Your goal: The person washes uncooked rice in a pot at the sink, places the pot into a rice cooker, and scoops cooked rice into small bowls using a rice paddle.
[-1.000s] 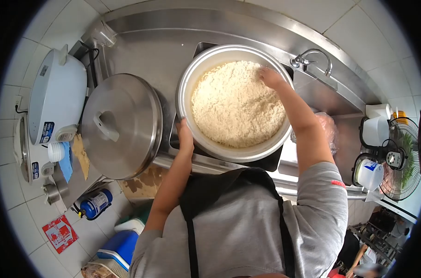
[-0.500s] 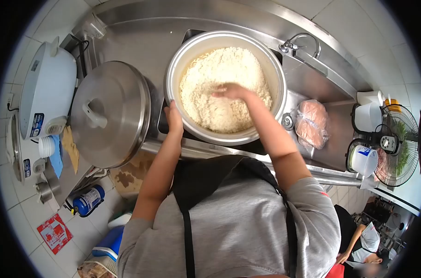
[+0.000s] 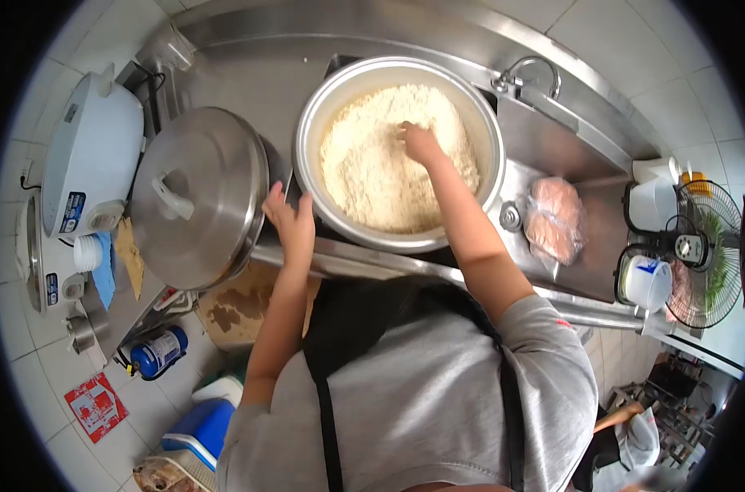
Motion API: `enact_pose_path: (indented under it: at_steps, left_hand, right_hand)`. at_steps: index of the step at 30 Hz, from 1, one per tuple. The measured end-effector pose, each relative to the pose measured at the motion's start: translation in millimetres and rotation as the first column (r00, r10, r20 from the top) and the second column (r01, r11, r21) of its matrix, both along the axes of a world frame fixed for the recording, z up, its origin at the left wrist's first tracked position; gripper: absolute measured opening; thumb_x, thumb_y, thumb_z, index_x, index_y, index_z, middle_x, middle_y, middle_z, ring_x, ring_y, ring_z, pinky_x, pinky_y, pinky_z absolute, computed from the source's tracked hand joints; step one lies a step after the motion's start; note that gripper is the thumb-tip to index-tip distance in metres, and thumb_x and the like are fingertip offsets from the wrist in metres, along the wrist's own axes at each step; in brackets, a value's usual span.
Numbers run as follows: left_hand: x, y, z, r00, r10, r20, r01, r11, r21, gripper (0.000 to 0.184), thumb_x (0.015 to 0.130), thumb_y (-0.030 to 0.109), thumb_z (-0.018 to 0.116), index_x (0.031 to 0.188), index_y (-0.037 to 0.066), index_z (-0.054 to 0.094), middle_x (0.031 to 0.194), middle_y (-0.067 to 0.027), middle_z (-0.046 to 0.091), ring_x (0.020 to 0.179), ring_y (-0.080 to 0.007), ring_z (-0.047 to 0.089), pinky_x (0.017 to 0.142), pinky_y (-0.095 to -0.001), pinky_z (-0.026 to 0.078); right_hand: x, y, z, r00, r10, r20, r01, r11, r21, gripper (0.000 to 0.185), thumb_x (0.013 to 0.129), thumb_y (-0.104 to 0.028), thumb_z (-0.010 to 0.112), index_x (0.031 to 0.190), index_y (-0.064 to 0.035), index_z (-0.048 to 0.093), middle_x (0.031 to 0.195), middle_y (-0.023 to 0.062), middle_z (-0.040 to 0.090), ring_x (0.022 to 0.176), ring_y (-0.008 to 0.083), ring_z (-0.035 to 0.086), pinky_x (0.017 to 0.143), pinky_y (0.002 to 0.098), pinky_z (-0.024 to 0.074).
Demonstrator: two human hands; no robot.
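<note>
A large round metal pot [image 3: 305,156] filled with pale rice [image 3: 381,184] rests over the sink edge. My right hand [image 3: 420,143] is inside the pot at the rice, its fingers curled downward; whether grains are held in them is hidden. My left hand [image 3: 292,221] is off the pot, just left of its rim, with fingers spread and nothing in them. Close by on the left leans a big round steel lid [image 3: 217,164] with a pale handle [image 3: 172,197].
A wrapped pack of pinkish meat [image 3: 551,220] lies in the sink [image 3: 606,201] under a tap [image 3: 532,70]. On the left stands a large white cooker [image 3: 98,156]. A fan [image 3: 708,254] and white tubs [image 3: 647,283] are at right. Another person [image 3: 635,443] works behind.
My left hand has let go of the pot's rim and moved left, its fingers opening. My right hand has shifted toward the pot's far side, and the rice surface looks smoother.
</note>
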State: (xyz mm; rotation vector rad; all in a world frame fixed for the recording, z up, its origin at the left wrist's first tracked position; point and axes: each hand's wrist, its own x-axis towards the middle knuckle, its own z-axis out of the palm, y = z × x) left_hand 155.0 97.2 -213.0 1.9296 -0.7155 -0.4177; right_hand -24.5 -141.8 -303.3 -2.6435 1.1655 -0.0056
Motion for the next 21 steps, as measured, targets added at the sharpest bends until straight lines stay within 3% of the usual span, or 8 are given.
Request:
enact_pose_path:
  at_steps: [1,4,6,10,12,14,17,21]
  left_hand:
    - [-1.5,4.4,8.8,0.999,-0.017,0.036,0.019,0.999,-0.038,0.052,0.078,0.015,0.06,0.121,-0.005,0.038,0.118,-0.0194,0.037,0.109,-0.0299,0.04,0.093,-0.0375,0.034]
    - [-13.6,28.8,10.5,0.993,-0.079,0.083,0.086,0.994,-0.072,0.036,0.082,0.008,0.057,0.115,0.0,0.046,0.114,-0.0132,0.045,0.101,-0.0228,0.046,0.086,-0.0314,0.039]
    - [-19.2,23.6,-0.8,0.991,-0.133,-0.022,0.128,0.979,-0.156,0.03,0.082,0.006,0.055,0.111,0.0,0.049,0.108,-0.0127,0.049,0.099,-0.0232,0.048,0.084,-0.0321,0.041]
    - [-26.9,28.2,0.5,0.95,-0.257,-0.179,0.233,0.961,-0.148,0.016,0.085,0.003,0.052,0.101,0.001,0.054,0.1,-0.0064,0.055,0.088,-0.0115,0.051,0.076,-0.0227,0.042]
    - [-19.5,29.9,1.4,0.922,-0.274,-0.273,0.218,0.951,-0.22,0.013,0.087,0.003,0.05,0.099,0.001,0.055,0.096,-0.005,0.056,0.087,-0.0105,0.051,0.077,-0.0225,0.041]
    - [-9.5,29.9,6.7,0.9,-0.291,-0.324,0.21,0.942,-0.262,0.012,0.088,0.003,0.049,0.097,0.001,0.056,0.093,-0.0037,0.057,0.086,-0.0096,0.052,0.078,-0.0223,0.041]
    - [-2.9,28.2,16.5,0.89,-0.291,-0.35,0.191,0.937,-0.293,0.011,0.089,0.003,0.049,0.098,0.0,0.055,0.092,-0.0029,0.057,0.085,-0.0083,0.053,0.079,-0.0216,0.041]
    - [-9.3,15.5,44.4,0.81,-0.464,-0.359,0.33,0.866,-0.375,0.014,0.091,0.006,0.045,0.098,0.0,0.055,0.088,-0.0041,0.058,0.084,-0.0104,0.054,0.076,-0.024,0.043]
  right_hand:
    - [4.3,1.9,11.2,0.904,-0.195,0.381,0.087,0.955,0.283,0.029,0.086,-0.018,0.052,0.111,-0.0065,0.06,0.124,0.0125,0.049,0.114,0.0292,0.048,0.099,0.0392,0.037]
    - [2.5,-56.5,26.9,0.963,-0.006,-0.27,0.023,0.998,0.056,0.043,0.087,-0.031,0.052,0.122,-0.0073,0.051,0.131,0.011,0.043,0.124,0.0261,0.038,0.107,0.0396,0.0254]
    - [-34.2,-96.8,6.2,0.85,0.114,-0.515,-0.315,0.893,-0.322,0.065,0.085,-0.048,0.048,0.132,-0.0053,0.039,0.14,0.0099,0.032,0.132,0.0231,0.023,0.111,0.0392,0.01]
    - [-115.3,-87.9,22.6,0.541,0.148,-0.828,-0.478,0.864,-0.158,0.081,0.084,-0.063,0.032,0.137,-0.0015,0.027,0.146,0.0089,0.022,0.136,0.0223,0.013,0.111,0.0371,0.002]
    - [-116.3,-24.2,17.0,0.495,0.037,-0.868,-0.147,0.988,-0.042,0.082,0.085,-0.064,0.033,0.138,-0.0016,0.024,0.147,0.0082,0.02,0.136,0.0227,0.012,0.11,0.0351,0.0036]
    - [-102.9,38.7,32.5,0.63,-0.034,-0.776,0.25,0.955,0.161,0.079,0.086,-0.062,0.032,0.137,-0.0015,0.026,0.143,0.015,0.026,0.134,0.0237,0.02,0.109,0.0362,0.0102]
    - [-91.0,59.6,13.4,0.962,-0.081,-0.259,0.247,0.653,0.716,0.084,0.084,-0.068,0.029,0.122,0.0046,0.044,0.124,0.0213,0.048,0.117,0.0271,0.045,0.099,0.0399,0.0322]
    - [-51.5,32.6,99.7,0.95,-0.214,-0.226,0.295,0.388,0.873,0.067,0.086,-0.061,0.037,0.094,0.0019,0.059,0.094,0.0165,0.062,0.082,0.0207,0.061,0.074,0.0315,0.0482]
